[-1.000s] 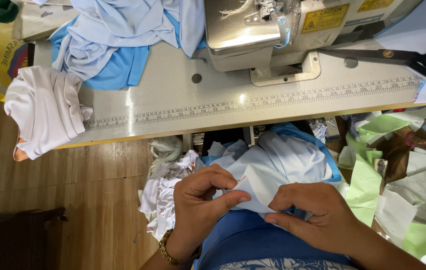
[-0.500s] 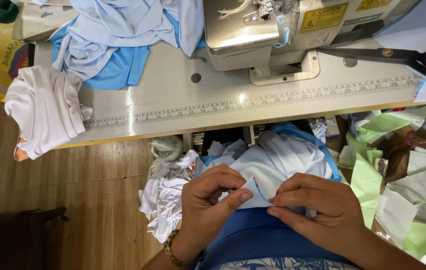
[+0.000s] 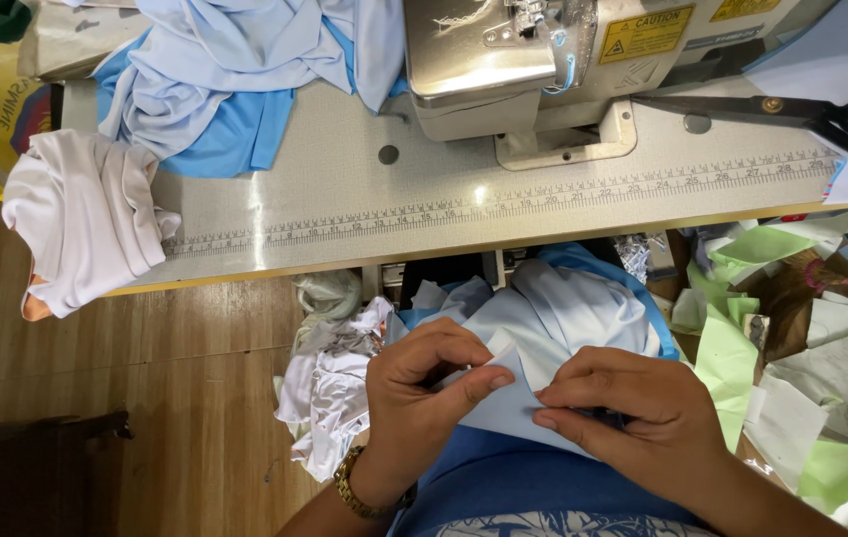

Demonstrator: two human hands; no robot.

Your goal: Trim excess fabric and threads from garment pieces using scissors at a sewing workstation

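**Two hands pinching one light blue fabric piece below the desk edge**

Head view, the only view. Two hands, lower centre of the frame. Left hand (image 3: 424, 398) closed, thumb and fingers pinching the folded edge of a light blue fabric piece (image 3: 518, 393); one gold watch band (image 3: 359, 489) at its wrist. Right hand (image 3: 633, 413) closed too, fingertips pressed on the same piece from the right, just beside the left thumb. The piece sits over the lap, centre bottom, running up into a bigger bunch of pale blue cloth (image 3: 573, 303) under the desk edge.

Desk (image 3: 344, 204) spans the upper half, with one printed ruler strip along its front edge. One sewing machine (image 3: 543, 60) at top centre. One pair of black-handled scissors (image 3: 822, 119) at upper right, lying flat on the desk. One heap of blue and pale blue cloth (image 3: 235, 80) at upper left. One white bundle (image 3: 86, 219) hanging over the left end of the desk.

Wooden floor (image 3: 146, 398) lower left. One pile of white scraps (image 3: 330, 388) on the floor, touching-close to the left hand. Many green and white offcuts (image 3: 802, 348) on the right, too jumbled to count.
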